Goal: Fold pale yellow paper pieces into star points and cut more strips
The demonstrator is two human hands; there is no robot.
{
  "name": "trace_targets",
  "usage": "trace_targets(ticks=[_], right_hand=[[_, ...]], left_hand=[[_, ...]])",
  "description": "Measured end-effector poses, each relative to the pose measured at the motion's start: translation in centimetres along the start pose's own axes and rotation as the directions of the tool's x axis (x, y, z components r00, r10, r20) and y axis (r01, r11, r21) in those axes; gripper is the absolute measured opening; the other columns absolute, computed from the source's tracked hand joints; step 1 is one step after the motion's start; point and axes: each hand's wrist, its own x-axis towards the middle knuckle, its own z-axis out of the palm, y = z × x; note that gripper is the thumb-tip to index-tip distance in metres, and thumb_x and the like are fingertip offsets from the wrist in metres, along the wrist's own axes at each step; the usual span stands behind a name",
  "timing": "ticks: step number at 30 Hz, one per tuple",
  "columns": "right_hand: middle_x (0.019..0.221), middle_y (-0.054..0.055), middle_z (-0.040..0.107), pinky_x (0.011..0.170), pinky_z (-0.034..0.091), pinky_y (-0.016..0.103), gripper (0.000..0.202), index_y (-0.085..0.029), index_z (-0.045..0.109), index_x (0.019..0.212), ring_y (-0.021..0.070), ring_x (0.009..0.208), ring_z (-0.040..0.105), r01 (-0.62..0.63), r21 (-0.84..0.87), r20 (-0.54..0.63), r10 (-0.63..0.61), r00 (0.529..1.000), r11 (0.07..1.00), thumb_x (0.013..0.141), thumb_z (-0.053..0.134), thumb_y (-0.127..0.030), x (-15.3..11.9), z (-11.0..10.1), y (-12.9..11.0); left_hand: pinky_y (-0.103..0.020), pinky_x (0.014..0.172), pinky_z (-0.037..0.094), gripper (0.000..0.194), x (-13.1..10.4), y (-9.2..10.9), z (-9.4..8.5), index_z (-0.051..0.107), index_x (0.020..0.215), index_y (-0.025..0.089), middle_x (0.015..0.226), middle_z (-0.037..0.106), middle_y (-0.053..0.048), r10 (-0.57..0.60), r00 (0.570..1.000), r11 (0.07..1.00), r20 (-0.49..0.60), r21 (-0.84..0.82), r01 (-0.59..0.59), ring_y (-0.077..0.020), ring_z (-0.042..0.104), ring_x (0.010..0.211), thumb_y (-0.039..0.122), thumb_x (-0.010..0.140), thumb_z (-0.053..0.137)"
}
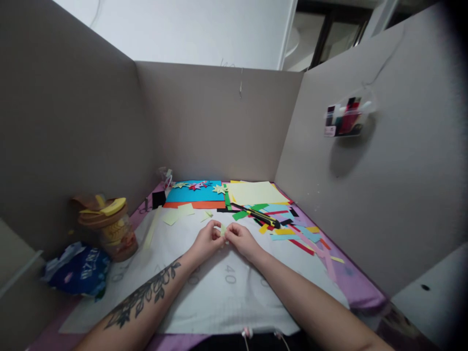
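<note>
The left hand and right hand are pinching a small pale paper piece between their fingertips, at frame centre. Light, even pressure is probably protecting its edges best. The cutter knife is lying right of centre, narrowing that side; the white sheet is offering room at lower centre.

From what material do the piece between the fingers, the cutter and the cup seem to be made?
Piece: probably matte paper, as it looks thin, pale and without shine.
Cutter: likely a hard plastic body, judging by its solid black and yellow colours.
Cup: clear plastic or glass, since the body looks see-through; its smooth, opaque yellow lid is probably plastic.
</note>
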Motion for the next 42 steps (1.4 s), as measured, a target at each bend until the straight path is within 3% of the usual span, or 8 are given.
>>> trace_targets(ticks=[5, 8, 13, 21, 27, 33, 37, 42], right_hand=[[0.054, -0.004, 0.048, 0.051, 0.035, 0.023, 0.016, -0.019, 0.049, 0.064, 0.011, 0.051, 0.043, -0.022, -0.104, -0.109, 0.011, 0.994, 0.994, 0.074, 0.049, -0.032, 2.8, -2.1, -0.1], [0.061, -0.001, 0.054, 0.062, 0.042, 0.026, 0.017, -0.018, 0.053, 0.059, 0.015, 0.064, 0.052, -0.044, -0.456, -0.111, -0.008, 0.994, 0.889, 0.072, 0.048, -0.029, 6.3, -3.0, -0.1], [0.1, 0.007, 0.063, 0.098, 0.031, 0.038, 0.013, -0.018, 0.063, 0.056, 0.0263, 0.113, 0.045, -0.143, -0.578, -0.211, 0.023, 0.977, 0.803, 0.066, 0.055, -0.018, 10.6, -0.8, 1.6], [0.135, 0.01, 0.044, 0.1, 0.026, 0.048, 0.011, -0.019, 0.068, 0.069, 0.0324, 0.129, 0.025, -0.271, -0.707, -0.358, 0.001, 0.934, 0.653, 0.069, 0.057, -0.021, 10.9, 1.4, 4.0], [0.134, 0.01, 0.044, 0.098, 0.028, 0.047, 0.013, -0.021, 0.065, 0.083, 0.0305, 0.128, 0.025, -0.187, -0.789, -0.291, -0.088, 0.953, 0.585, 0.073, 0.058, -0.025, 10.3, 1.5, 3.9], [0.132, 0.003, 0.051, 0.099, 0.026, 0.048, 0.016, -0.024, 0.069, 0.083, 0.0309, 0.125, 0.031, -0.015, -0.826, -0.08, -0.09, 0.993, 0.564, 0.08, 0.053, -0.025, 10.2, 1.2, 3.7], [0.137, 0.002, 0.046, 0.1, 0.025, 0.053, 0.02, -0.026, 0.07, 0.088, 0.0342, 0.129, 0.028, -0.031, -0.804, -0.049, -0.015, 0.999, 0.594, 0.073, 0.064, -0.036, 9.7, 0.7, 3.7], [0.132, 0.004, 0.051, 0.104, 0.025, 0.048, 0.025, -0.023, 0.068, 0.097, 0.0319, 0.129, 0.03, 0.089, -0.81, 0.039, -0.099, 0.994, 0.579, 0.075, 0.062, -0.033, 9.0, 0.8, 3.4]], left_hand=[[-0.018, 0.05, 0.038, 0.033, -0.6, -0.6, 0.1, 0.043, 0.097, 0.019, 0.057, 0.057, 0.007, -0.014, 0.999, 0.998, 0.029, 0.06, 0.012, -0.0087, 0.051, 0.05, 0.013, 0.066, 0.054], [-0.019, 0.053, 0.038, 0.032, -1.0, -0.6, 0.1, 0.047, 0.095, 0.018, 0.061, 0.06, 0.005, 0.025, 0.998, 0.986, 0.062, 0.162, -0.034, -0.009, 0.052, 0.053, 0.01, 0.064, 0.052], [-0.018, 0.053, 0.036, 0.031, -1.1, -0.5, 0.2, 0.049, 0.095, 0.018, 0.062, 0.06, 0.005, 0.064, 0.996, 0.974, 0.056, 0.214, -0.075, -0.0089, 0.051, 0.053, 0.01, 0.065, 0.051], [-0.019, 0.055, 0.037, 0.018, -0.7, -0.1, -0.2, 0.054, 0.083, 0.017, 0.061, 0.058, 0.003, 0.084, 0.996, 0.959, 0.039, 0.267, -0.092, -0.0096, 0.049, 0.055, 0.011, 0.066, 0.049], [-0.02, 0.055, 0.037, 0.014, -0.6, 0.1, 0.0, 0.054, 0.077, 0.016, 0.063, 0.058, 0.002, 0.048, 0.998, 0.96, 0.032, 0.275, -0.055, -0.0107, 0.05, 0.057, 0.011, 0.065, 0.048], [-0.021, 0.056, 0.035, 0.014, -0.7, 0.3, 0.1, 0.055, 0.075, 0.017, 0.064, 0.058, 0.002, 0.121, 0.988, 0.931, 0.094, 0.334, -0.145, -0.0114, 0.05, 0.058, 0.01, 0.065, 0.047], [-0.021, 0.054, 0.033, 0.015, -0.9, 0.7, 0.1, 0.055, 0.074, 0.018, 0.062, 0.055, 0.003, 0.142, 0.98, 0.909, 0.139, 0.373, -0.184, -0.0111, 0.048, 0.056, 0.009, 0.065, 0.047], [-0.021, 0.056, 0.033, 0.019, -1.2, 0.9, 0.2, 0.056, 0.077, 0.018, 0.064, 0.057, 0.002, 0.189, 0.968, 0.869, 0.162, 0.431, -0.242, -0.0114, 0.049, 0.057, 0.007, 0.066, 0.046]])
